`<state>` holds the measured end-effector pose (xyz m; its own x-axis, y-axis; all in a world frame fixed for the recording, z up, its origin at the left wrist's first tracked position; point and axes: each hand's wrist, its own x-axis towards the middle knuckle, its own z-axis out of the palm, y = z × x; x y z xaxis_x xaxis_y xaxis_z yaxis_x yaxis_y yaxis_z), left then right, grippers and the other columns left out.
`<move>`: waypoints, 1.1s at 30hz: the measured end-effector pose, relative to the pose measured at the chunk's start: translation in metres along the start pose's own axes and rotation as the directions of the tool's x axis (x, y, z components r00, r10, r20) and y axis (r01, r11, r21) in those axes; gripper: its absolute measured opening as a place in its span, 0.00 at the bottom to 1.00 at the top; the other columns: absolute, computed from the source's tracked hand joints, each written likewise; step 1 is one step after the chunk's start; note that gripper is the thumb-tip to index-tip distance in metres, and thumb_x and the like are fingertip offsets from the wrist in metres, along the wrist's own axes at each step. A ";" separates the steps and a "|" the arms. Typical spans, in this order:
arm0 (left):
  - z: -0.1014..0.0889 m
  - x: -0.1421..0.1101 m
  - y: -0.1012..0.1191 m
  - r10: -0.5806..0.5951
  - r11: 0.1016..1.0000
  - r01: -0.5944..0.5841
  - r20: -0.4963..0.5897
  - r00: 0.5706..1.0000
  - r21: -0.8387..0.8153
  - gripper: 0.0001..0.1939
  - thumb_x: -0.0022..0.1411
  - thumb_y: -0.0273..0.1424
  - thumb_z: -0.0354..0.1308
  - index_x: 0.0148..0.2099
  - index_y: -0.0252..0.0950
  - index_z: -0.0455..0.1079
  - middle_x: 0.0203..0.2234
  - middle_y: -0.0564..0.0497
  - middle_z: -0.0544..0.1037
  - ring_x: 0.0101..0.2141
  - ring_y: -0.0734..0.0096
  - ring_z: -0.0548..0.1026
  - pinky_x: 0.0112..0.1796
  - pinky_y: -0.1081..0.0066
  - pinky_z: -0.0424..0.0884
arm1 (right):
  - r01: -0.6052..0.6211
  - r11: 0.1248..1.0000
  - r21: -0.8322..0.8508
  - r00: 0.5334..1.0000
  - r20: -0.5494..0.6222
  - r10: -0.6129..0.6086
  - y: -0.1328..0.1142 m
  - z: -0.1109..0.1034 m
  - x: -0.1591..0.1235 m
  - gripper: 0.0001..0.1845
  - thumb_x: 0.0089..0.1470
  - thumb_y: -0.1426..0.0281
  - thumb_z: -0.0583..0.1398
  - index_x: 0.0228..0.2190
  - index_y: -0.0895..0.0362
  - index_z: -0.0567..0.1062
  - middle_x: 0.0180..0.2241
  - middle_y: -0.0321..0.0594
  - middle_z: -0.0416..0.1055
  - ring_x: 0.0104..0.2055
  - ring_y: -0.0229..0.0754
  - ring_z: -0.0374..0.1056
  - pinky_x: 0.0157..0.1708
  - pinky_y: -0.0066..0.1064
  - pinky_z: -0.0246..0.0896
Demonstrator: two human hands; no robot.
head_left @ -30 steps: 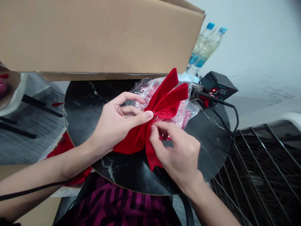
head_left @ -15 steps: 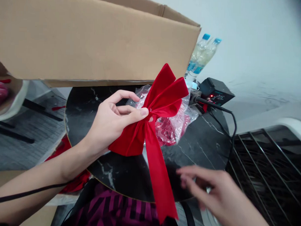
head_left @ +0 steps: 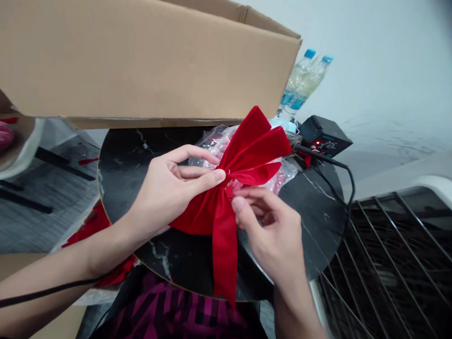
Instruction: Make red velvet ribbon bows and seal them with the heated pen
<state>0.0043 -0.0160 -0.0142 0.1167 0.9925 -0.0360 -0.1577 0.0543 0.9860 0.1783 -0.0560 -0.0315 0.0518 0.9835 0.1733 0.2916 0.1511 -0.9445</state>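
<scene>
While our left hand (head_left: 177,185) clamps the red bow (head_left: 249,148) between thumb and fingers, our right thumb and forefinger pinch together beside its knot, over the surface's middle (head_left: 136,186)

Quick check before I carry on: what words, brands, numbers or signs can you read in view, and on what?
No text is readable.
Bottles: blue labels, too small and blurred to read.
Black box: marks around the dial, too small to read.
Carton: no print on the sides in view.
Bow: no lettering visible.
</scene>
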 end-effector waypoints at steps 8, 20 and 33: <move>0.000 -0.005 -0.004 0.157 0.976 -0.164 0.058 0.986 0.142 0.08 0.56 0.28 0.72 0.38 0.39 0.77 0.34 0.54 0.83 0.36 0.70 0.84 0.39 0.78 0.78 | -0.045 0.962 0.271 0.991 -0.111 0.077 0.006 0.015 0.014 0.10 0.53 0.63 0.70 0.34 0.55 0.79 0.31 0.38 0.81 0.31 0.39 0.76 0.30 0.29 0.72; 0.003 0.017 -0.007 0.024 0.989 -0.045 0.147 0.989 0.140 0.08 0.57 0.32 0.72 0.40 0.40 0.83 0.35 0.50 0.86 0.39 0.62 0.85 0.45 0.70 0.80 | -0.153 0.975 0.163 0.974 -0.143 0.177 0.036 -0.056 0.036 0.22 0.53 0.52 0.68 0.23 0.58 0.77 0.19 0.35 0.72 0.16 0.33 0.66 0.16 0.24 0.62; 0.011 0.036 -0.022 -0.134 0.989 0.114 0.243 0.961 0.095 0.12 0.55 0.35 0.73 0.43 0.40 0.84 0.37 0.47 0.87 0.41 0.62 0.84 0.45 0.70 0.79 | -0.048 0.957 0.285 0.916 -0.370 0.156 0.136 -0.145 0.168 0.24 0.40 0.76 0.73 0.40 0.54 0.75 0.29 0.32 0.77 0.28 0.34 0.75 0.30 0.24 0.73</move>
<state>0.0225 0.0176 -0.0354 0.3714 0.9198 -0.1270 -0.0498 0.1563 0.9864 0.3650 0.1155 -0.0909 0.4466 0.8874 0.1146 0.0044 0.1259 -0.9920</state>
